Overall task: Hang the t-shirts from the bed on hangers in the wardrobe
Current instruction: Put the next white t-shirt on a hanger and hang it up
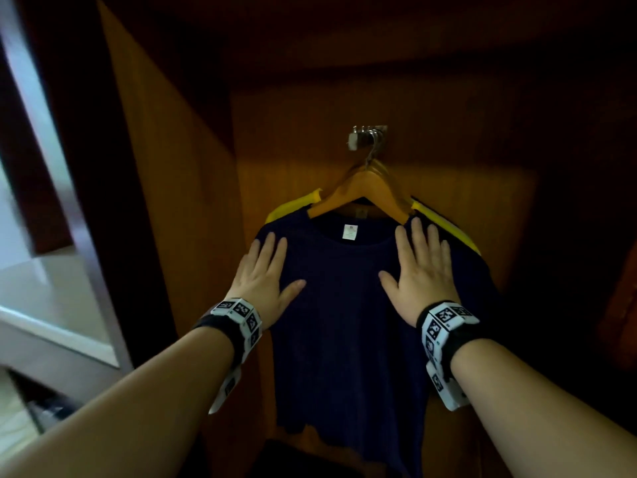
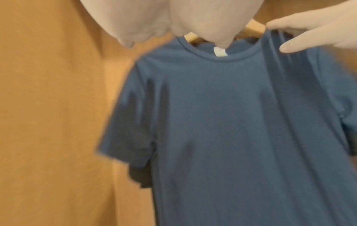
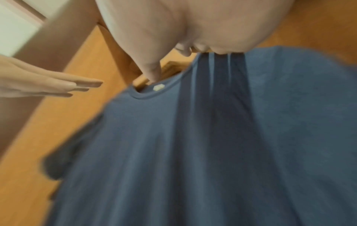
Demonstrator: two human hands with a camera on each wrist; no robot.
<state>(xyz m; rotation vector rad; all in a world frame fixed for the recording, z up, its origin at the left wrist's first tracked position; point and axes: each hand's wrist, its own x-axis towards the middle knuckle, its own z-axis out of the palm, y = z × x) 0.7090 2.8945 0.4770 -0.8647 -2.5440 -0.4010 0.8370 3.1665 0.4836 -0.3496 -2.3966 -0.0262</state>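
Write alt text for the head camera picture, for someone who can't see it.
Two open hands, left hand and right hand, lie flat on a dark navy t-shirt hanging on a wooden hanger inside a brown wooden wardrobe. A yellow garment shows behind it.

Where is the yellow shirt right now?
In the head view, the yellow shirt hangs in the wardrobe directly behind the dark blue shirt, only its shoulders peeking out either side of the wooden hanger.
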